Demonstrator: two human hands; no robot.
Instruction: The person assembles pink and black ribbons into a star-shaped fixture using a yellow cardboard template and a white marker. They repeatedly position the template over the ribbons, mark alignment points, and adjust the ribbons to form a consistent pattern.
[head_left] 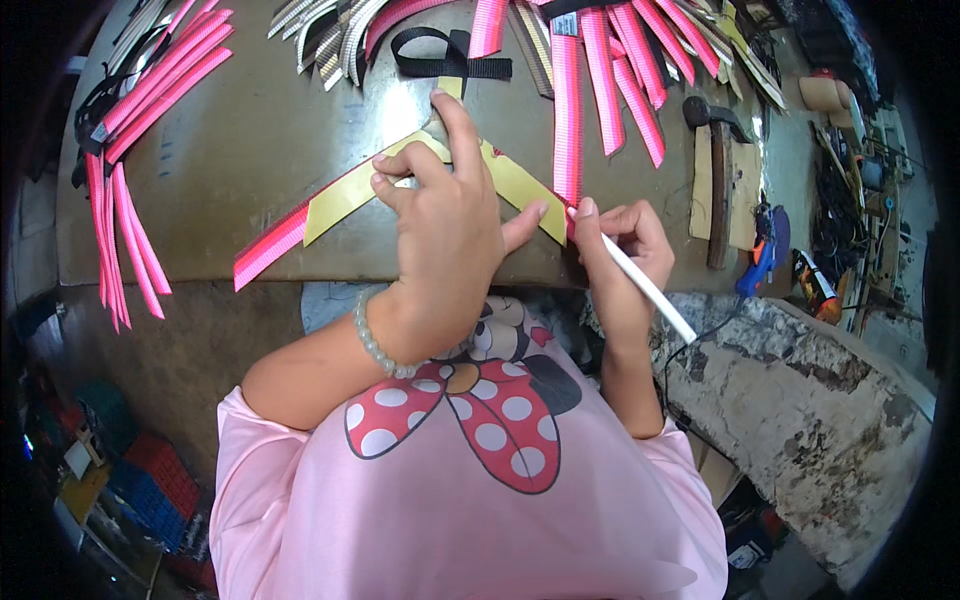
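My left hand [445, 215], with a beaded bracelet at its wrist, lies with fingers spread on a yellow V-shaped template [345, 205]. Its index finger reaches up to a small yellow tab at the end of a looped black webbing strap [490, 68]. From under the template's left arm shows a pink webbing strap [268, 252]; part of the strap beneath is hidden. Held in my right hand [632, 260] is a slim white pen [652, 292], its tip end at the lower right end of the template, beside another pink strap [567, 130].
Bundles of pink straps lie at the left [130, 250] and far edge of the table [200, 200]. On the right are a hammer [718, 190] on tan pieces and a blue-orange glue gun [765, 250] with a cord. A worn slab [790, 400] stands at the near right.
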